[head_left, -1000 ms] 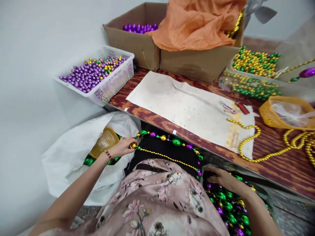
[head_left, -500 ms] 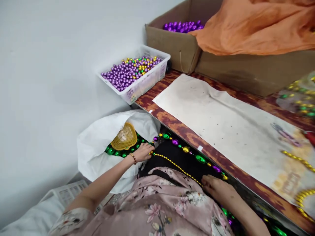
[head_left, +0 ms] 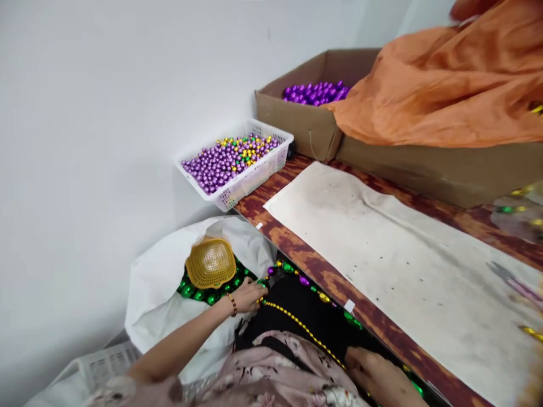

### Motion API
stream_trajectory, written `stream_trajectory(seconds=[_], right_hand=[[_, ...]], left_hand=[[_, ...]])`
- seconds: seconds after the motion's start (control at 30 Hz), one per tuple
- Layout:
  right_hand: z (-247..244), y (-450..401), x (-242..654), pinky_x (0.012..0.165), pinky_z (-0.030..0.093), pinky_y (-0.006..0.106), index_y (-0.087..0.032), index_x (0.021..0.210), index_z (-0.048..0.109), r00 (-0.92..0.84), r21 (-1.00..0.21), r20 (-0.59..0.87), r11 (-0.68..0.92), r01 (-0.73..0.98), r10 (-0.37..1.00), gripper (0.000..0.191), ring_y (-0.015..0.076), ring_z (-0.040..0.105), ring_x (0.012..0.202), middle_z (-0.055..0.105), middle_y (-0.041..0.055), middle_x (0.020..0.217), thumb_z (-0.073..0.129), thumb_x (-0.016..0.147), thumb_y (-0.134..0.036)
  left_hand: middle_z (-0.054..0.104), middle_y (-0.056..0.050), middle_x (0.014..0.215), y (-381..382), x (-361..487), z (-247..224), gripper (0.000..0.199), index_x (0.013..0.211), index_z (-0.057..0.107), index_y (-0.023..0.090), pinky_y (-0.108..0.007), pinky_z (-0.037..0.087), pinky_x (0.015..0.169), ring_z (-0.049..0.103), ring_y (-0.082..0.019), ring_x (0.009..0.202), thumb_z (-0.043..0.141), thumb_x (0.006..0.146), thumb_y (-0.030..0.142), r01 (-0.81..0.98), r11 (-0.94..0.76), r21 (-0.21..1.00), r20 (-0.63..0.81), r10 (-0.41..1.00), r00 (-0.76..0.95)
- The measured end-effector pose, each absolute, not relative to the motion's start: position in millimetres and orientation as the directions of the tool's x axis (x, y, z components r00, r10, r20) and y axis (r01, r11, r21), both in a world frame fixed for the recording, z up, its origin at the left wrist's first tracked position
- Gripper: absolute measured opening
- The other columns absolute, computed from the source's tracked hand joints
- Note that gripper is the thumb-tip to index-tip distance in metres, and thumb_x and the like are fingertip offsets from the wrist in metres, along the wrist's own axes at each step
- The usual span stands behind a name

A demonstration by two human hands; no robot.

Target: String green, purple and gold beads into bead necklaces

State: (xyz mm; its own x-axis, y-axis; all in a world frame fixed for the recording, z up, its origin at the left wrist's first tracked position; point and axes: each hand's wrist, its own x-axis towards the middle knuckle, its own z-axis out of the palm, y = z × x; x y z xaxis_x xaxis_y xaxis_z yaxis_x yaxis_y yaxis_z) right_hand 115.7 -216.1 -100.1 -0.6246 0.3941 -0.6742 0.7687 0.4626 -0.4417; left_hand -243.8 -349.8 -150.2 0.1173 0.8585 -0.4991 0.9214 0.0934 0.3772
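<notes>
A strand of small gold beads (head_left: 303, 327) runs slantwise over my lap between my two hands. Its far end is pinched in my left hand (head_left: 247, 296), where a large green bead shows by the fingertips. My right hand (head_left: 375, 373) has its fingers curled around the near end, and the fingertips are partly hidden. Beyond it, a string of mixed purple, green and gold beads (head_left: 304, 280) hangs along the table edge. Beside my left hand, a white sack (head_left: 156, 282) holds green beads (head_left: 190, 290) with a gold plastic basket (head_left: 211, 262) on top.
A white basket (head_left: 254, 183) of purple, gold and green beads stands at the table's corner. Behind are a cardboard box (head_left: 292, 121) with purple beads and an orange cloth (head_left: 424, 96). Pliers (head_left: 511, 280) lie on the white cloth (head_left: 339, 226) covering the table.
My view has tilted upward, so everything sits lower in the picture. Both hands keep their grip on the gold strand. A large green bead now shows at my left fingertips.
</notes>
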Motion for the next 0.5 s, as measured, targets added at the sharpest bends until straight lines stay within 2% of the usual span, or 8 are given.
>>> stream_trajectory(seconds=[0.07, 0.17, 0.23, 0.3, 0.4, 0.5], right_hand=[[-101.1, -218.3, 117.4, 0.067, 0.040, 0.030, -0.025, 0.082, 0.066, -0.598, -0.413, -0.719, 0.474, 0.778, 0.354, 0.025, 0.0268, 0.072, 0.091, 0.076, 0.0055, 0.095, 0.043, 0.090, -0.017], [-100.2, -218.6, 121.3, 0.071, 0.043, 0.031, -0.025, 0.086, 0.065, -0.603, -0.453, -0.736, 0.438, 0.777, 0.308, 0.025, 0.0264, 0.072, 0.094, 0.075, 0.0062, 0.098, 0.041, 0.091, -0.023], [-96.4, -215.3, 121.9, 0.073, 0.046, 0.032, -0.025, 0.088, 0.065, -0.616, -0.489, -0.719, 0.395, 0.778, 0.322, 0.026, 0.0270, 0.072, 0.094, 0.076, 0.0067, 0.099, 0.040, 0.092, -0.031], [-89.0, -208.9, 117.0, 0.075, 0.049, 0.035, -0.025, 0.091, 0.066, -0.635, -0.519, -0.687, 0.373, 0.769, 0.355, 0.030, 0.0283, 0.073, 0.093, 0.076, 0.0080, 0.099, 0.039, 0.093, -0.038], [-72.1, -194.6, 93.4, 0.078, 0.052, 0.037, -0.024, 0.095, 0.067, -0.703, -0.592, -0.625, 0.382, 0.710, 0.340, 0.034, 0.0284, 0.072, 0.092, 0.075, 0.0096, 0.102, 0.038, 0.095, -0.043], [-53.3, -179.9, 48.3, 0.082, 0.052, 0.035, -0.023, 0.102, 0.067, -0.790, -0.673, -0.549, 0.416, 0.612, 0.274, 0.035, 0.0257, 0.072, 0.095, 0.075, 0.0099, 0.106, 0.037, 0.100, -0.042]], left_hand=[[0.067, -0.009, 0.119, -350.0, -244.9, -154.3, 0.043, 0.123, 0.060, 0.023, -0.043, 0.040, 0.099, 0.062, -0.028, 0.112, 0.064, 0.081, 0.022, 0.902, 0.149, 0.406, -0.498, 0.863, 0.082], [0.063, -0.008, 0.131, -362.8, -257.8, -162.1, 0.052, 0.139, 0.052, 0.025, -0.038, 0.045, 0.100, 0.061, -0.024, 0.118, 0.059, 0.088, 0.023, 0.870, 0.294, 0.396, -0.513, 0.857, -0.056], [0.065, -0.009, 0.130, -380.2, -278.2, -165.5, 0.043, 0.136, 0.055, 0.023, -0.036, 0.048, 0.101, 0.061, -0.022, 0.118, 0.048, 0.094, 0.018, 0.847, 0.423, 0.323, -0.539, 0.817, -0.203], [0.065, -0.011, 0.127, -402.5, -305.8, -167.8, 0.037, 0.129, 0.061, 0.019, -0.038, 0.049, 0.103, 0.061, -0.023, 0.121, 0.040, 0.099, 0.016, 0.807, 0.555, 0.201, -0.566, 0.738, -0.366], [0.064, -0.013, 0.127, -437.2, -343.1, -175.2, 0.030, 0.125, 0.062, 0.017, -0.044, 0.054, 0.097, 0.063, -0.026, 0.114, 0.054, 0.100, 0.030, 0.737, 0.674, 0.049, -0.618, 0.600, -0.508], [0.062, -0.011, 0.128, -460.7, -352.0, -193.7, 0.039, 0.129, 0.060, 0.017, -0.045, 0.057, 0.091, 0.064, -0.024, 0.109, 0.064, 0.096, 0.038, 0.721, 0.693, 0.011, -0.675, 0.537, -0.506]])
